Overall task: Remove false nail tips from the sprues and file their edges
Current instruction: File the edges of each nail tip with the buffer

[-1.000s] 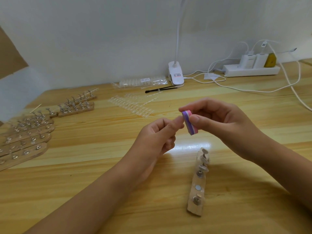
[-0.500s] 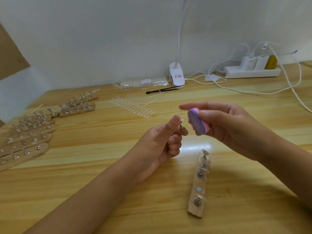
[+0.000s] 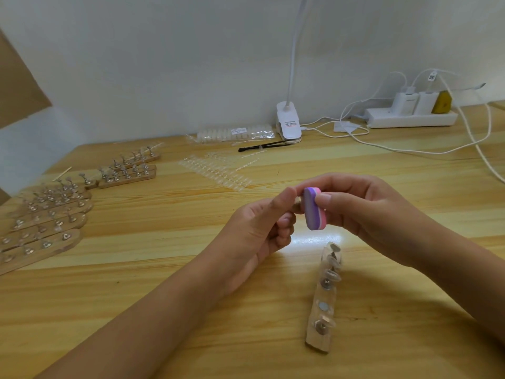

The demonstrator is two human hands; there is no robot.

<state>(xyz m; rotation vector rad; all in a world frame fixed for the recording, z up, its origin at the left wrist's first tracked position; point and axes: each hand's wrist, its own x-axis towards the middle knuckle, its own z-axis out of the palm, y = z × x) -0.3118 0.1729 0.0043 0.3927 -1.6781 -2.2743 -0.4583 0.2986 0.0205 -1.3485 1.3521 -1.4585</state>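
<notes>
While a wooden holder strip [image 3: 324, 299] lay nearest on the table [image 3: 136, 269], the left hand [image 3: 259, 231] pinched a tiny nail tip [image 3: 296, 205] right beside the purple-pink file block [image 3: 314, 208] gripped in the right hand [image 3: 366, 214]. Farther back, clear sprues [image 3: 218, 170] lay flat.

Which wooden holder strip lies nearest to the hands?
The wooden strip lying alone on the table just below the right hand. The other strips are grouped together at the far left.
</notes>
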